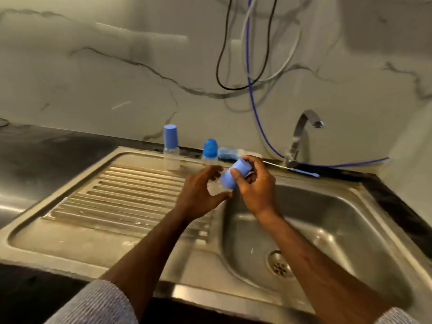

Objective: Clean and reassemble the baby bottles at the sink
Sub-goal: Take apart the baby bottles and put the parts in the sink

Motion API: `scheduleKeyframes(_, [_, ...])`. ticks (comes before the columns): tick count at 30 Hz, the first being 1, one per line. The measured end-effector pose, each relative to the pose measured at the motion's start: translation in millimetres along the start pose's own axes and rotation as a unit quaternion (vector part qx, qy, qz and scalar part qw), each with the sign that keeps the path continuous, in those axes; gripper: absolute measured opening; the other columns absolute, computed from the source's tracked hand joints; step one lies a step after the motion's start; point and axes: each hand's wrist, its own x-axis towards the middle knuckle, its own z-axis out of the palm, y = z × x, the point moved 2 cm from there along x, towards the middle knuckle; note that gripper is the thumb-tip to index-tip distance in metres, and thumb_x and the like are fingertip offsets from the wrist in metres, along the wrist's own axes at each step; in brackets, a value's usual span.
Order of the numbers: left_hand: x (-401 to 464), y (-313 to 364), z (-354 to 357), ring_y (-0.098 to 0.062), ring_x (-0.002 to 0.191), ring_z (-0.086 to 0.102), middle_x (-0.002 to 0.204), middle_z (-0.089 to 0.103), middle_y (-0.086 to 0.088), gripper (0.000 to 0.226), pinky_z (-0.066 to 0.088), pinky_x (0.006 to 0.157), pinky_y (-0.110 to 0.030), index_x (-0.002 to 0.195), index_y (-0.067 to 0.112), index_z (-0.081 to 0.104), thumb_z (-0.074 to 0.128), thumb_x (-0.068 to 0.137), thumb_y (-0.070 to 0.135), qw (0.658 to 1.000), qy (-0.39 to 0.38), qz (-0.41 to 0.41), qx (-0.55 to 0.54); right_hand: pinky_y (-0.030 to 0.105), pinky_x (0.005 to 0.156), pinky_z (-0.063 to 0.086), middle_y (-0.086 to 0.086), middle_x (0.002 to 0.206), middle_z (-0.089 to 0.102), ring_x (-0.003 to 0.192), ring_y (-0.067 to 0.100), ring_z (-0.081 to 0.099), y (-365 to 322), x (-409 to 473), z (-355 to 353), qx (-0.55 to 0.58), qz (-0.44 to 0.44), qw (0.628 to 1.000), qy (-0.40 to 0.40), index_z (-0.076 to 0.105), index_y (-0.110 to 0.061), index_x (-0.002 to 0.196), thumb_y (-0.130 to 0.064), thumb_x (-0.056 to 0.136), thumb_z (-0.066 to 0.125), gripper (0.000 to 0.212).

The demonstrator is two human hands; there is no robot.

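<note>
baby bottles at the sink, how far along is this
Done, it seems: two capped bottles stand behind the drainboard. In hand: the left hand holds a third bottle while the right hand grips its blue cap. Left: seating that cap; the brush lies unused.

Two bare forearms in view, left hand (198,197) and right hand (254,190) both ungloved. Sleeves are a light grey ribbed knit with fine stripe texture, pushed up toward the elbows. Left sleeve (93,305) shows a wide cuff section, right sleeve (395,316) only a sliver at frame edge. What may be a ring on a right finger; too blurred to confirm.
</note>
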Motion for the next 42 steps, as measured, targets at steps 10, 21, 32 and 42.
scheduleKeyframes(10, [2, 78, 139, -0.013, 0.112, 0.066, 0.123, 0.069, -0.001, 0.067, 0.053, 0.098, -0.040, 0.135, 0.016, 0.059, 0.087, 0.077, 0.035, 0.970, -0.207, -0.026, -0.121, 0.041, 0.075, 0.060, 0.009, 0.108, 0.072, 0.095, 0.028, 0.071, 75, -27, -140, 0.037, 0.152, 0.987, 0.034, 0.064, -0.025, 0.109, -0.018, 0.084, 0.080, 0.030])
scheduleKeyframes(21, [14, 43, 161, -0.016, 0.123, 0.058, 0.137, 0.061, -0.001, 0.080, 0.045, 0.099, -0.026, 0.145, 0.022, 0.050, 0.085, 0.075, 0.012, 0.947, -0.310, -0.045, -0.072, 0.025, 0.049, 0.054, -0.005, 0.088, 0.072, 0.074, 0.010, 0.069, 95, -18, -126, -0.054, 0.220, 0.969, -0.103, 0.070, -0.023, 0.092, -0.033, 0.075, 0.087, 0.027])
scheduleKeyframes(32, [10, 46, 157, -0.018, 0.124, 0.058, 0.137, 0.061, 0.001, 0.065, 0.046, 0.108, -0.042, 0.144, 0.024, 0.052, 0.078, 0.086, 0.035, 0.950, -0.303, -0.041, -0.060, 0.031, 0.056, 0.057, 0.008, 0.099, 0.071, 0.081, 0.022, 0.070, 104, -19, -134, 0.012, 0.251, 0.962, -0.104, 0.071, -0.015, 0.095, -0.018, 0.087, 0.076, 0.010])
scheduleKeyframes(42, [15, 48, 162, -0.021, 0.117, 0.060, 0.134, 0.059, -0.004, 0.066, 0.049, 0.104, -0.047, 0.146, 0.022, 0.048, 0.076, 0.086, 0.032, 0.935, -0.351, -0.056, -0.012, 0.030, 0.065, 0.061, 0.005, 0.099, 0.072, 0.086, 0.024, 0.073, 113, -21, -144, 0.034, 0.269, 0.953, -0.133, 0.075, -0.022, 0.086, -0.013, 0.087, 0.075, 0.010])
